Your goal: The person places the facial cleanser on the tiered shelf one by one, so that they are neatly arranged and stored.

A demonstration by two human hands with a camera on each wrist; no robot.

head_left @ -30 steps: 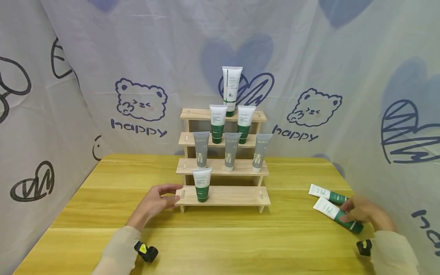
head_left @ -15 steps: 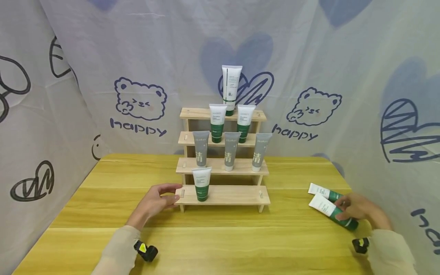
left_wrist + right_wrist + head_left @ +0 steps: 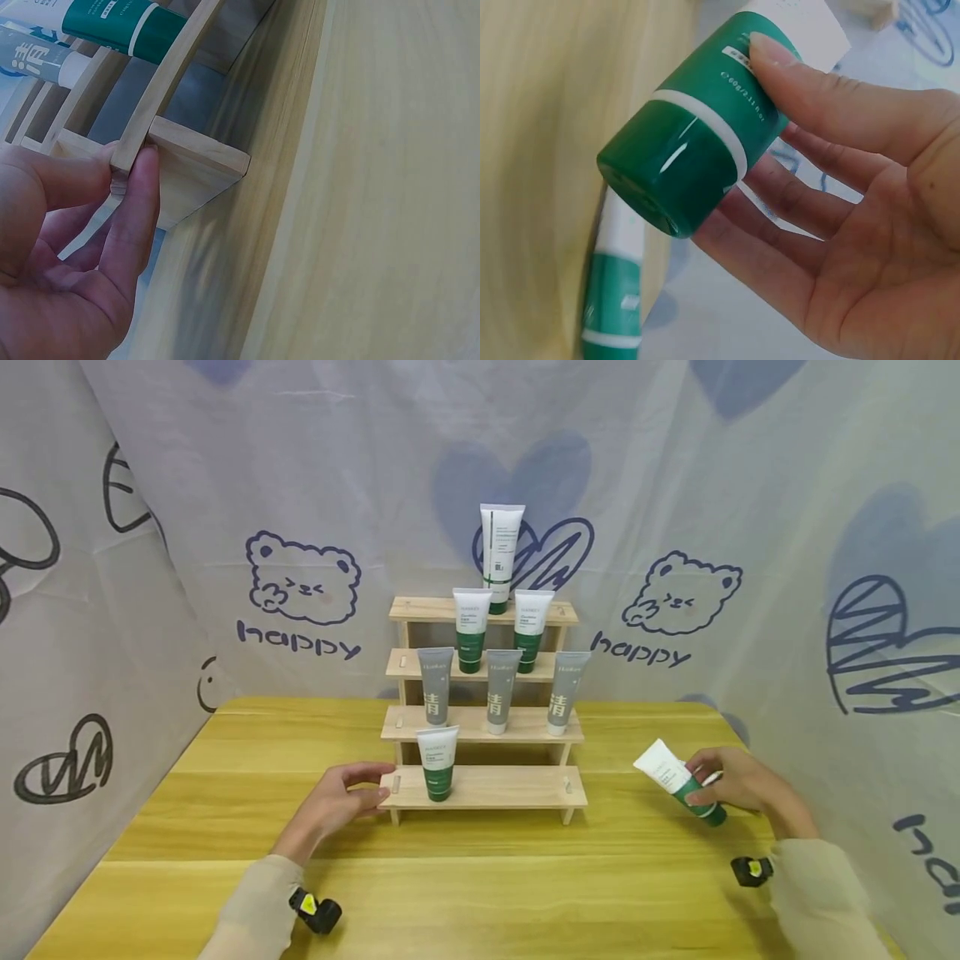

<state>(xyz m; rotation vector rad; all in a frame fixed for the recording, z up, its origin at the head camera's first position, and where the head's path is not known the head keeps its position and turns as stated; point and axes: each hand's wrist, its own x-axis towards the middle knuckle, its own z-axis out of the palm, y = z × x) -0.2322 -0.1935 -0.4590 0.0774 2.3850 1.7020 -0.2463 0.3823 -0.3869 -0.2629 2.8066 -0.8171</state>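
Observation:
My right hand [image 3: 738,781] pinches a white-and-green squeeze tube [image 3: 678,782] between thumb and fingers, tilted, its green cap toward the lower right. In the right wrist view the held tube [image 3: 697,127] is off the table, and another white-and-green tube [image 3: 613,300] lies on the table beneath. With thumb and fingertips, my left hand [image 3: 341,797] grips the left end of the bottom step of a wooden tiered stand [image 3: 510,787]; the left wrist view shows the pinched board [image 3: 161,94] closely. One white-and-green tube [image 3: 438,764] stands on that step, left of its middle.
Higher up stand several grey tubes [image 3: 501,691], two white-and-green tubes [image 3: 470,631] and, on top, one tall white tube [image 3: 501,556]. A printed cloth [image 3: 420,468] hangs behind and at the sides of the wooden table [image 3: 480,893].
My right hand has lifted the upper white-and-green tube off the table at the right and carried it left toward the stand. My left hand stays on the bottom step.

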